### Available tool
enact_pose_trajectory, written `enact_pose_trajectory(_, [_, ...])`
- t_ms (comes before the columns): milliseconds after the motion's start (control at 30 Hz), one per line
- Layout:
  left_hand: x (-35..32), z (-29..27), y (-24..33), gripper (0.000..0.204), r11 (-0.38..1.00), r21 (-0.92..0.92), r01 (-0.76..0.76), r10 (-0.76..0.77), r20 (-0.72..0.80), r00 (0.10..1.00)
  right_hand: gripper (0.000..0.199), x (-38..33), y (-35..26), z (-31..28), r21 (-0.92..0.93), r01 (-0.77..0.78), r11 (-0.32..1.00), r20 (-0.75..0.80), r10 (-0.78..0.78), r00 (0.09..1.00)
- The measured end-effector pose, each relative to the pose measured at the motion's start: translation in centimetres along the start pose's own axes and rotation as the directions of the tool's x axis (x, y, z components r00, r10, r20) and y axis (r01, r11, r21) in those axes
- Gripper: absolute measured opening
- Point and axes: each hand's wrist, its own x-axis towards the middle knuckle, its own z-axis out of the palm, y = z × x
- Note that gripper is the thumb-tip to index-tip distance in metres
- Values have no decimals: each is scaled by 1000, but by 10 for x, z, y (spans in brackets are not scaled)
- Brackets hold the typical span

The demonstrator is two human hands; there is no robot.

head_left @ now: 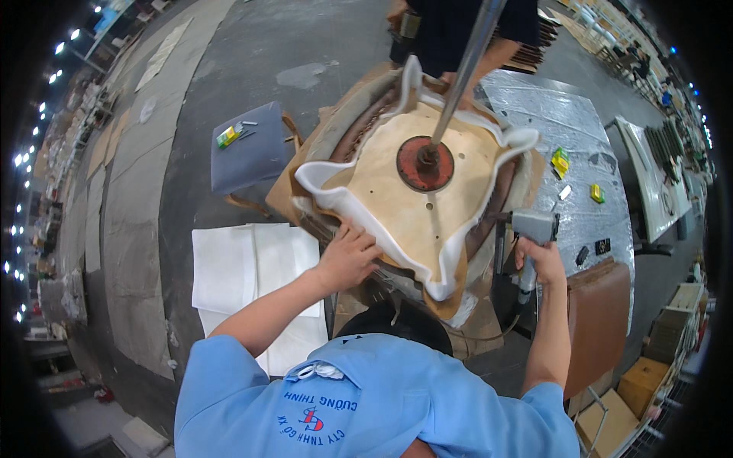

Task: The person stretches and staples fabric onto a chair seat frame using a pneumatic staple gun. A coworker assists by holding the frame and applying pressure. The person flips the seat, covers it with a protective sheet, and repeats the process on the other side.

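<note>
An upside-down chair seat with a pale plywood base [382,191] lies on a work stand, with white fabric [336,200] folded over its edges. A metal pole [462,72] presses a round red disc [424,163] onto the middle of the plywood. My left hand [347,257] lies flat on the white fabric at the seat's near left edge. My right hand [539,263] grips the handle of a grey air stapler [534,226], held at the seat's right edge; its hose hangs down below the hand.
A person in dark clothes [458,30] stands at the far side of the seat. A grey-blue cushion [248,156] carrying a small yellow-green box is at the left, white sheets [252,275] below it. At the right are a foil-covered table [580,153], a brown panel [599,320] and cardboard boxes [641,385].
</note>
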Motion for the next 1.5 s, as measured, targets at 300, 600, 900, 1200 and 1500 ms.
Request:
enact_pose_trajectory(300, [34,30,30,18,986,-162,44,-44,3,999,32,7,-53,40,-546,-18,838,142,114,983])
enact_pose_trajectory(600, [24,31,33,13,988,-143,59,-51,60,997,53,119,-44,42,-780,10,626,268,319,909])
enact_pose_trajectory(900, [40,13,50,13,989,-32,147,-144,84,986,57,195,-43,31,-851,-67,521,291,574,765])
enact_pose_trajectory(1200, [44,6,31,26,976,157,154,-195,289,937,47,77,-26,78,-735,636,234,676,191,712])
enact_pose_trajectory(1500, [58,13,-6,31,997,58,-48,19,427,904,25,63,41,99,-616,780,110,784,185,593])
